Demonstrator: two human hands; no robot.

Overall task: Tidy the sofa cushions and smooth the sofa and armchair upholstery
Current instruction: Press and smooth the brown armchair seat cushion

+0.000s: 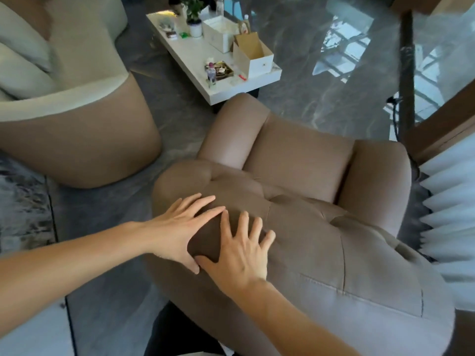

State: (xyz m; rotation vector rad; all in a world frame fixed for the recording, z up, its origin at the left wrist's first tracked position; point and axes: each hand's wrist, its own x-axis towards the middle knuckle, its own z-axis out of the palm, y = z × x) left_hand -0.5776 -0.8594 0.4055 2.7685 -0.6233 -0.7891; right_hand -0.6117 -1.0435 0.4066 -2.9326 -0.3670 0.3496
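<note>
I stand behind a taupe tufted armchair [308,227] and look down over its backrest. My left hand [177,227] lies flat on the top left of the backrest with its fingers spread. Beside it, my right hand [241,250] presses flat on the same padded top, fingers apart, and the two thumbs almost touch. Neither hand holds anything. The chair's seat cushion [298,155] and both armrests show beyond the backrest. A beige and cream sofa [77,119] fills the upper left, with pale cushions [20,62] lying on it.
A white coffee table [195,57] stands ahead, carrying open cardboard boxes [253,56], a potted plant [194,19] and a small bottle [211,73]. Glossy dark marble floor [321,73] surrounds the furniture. White pleated fabric [447,214] hangs at the right beside a dark pole [407,73].
</note>
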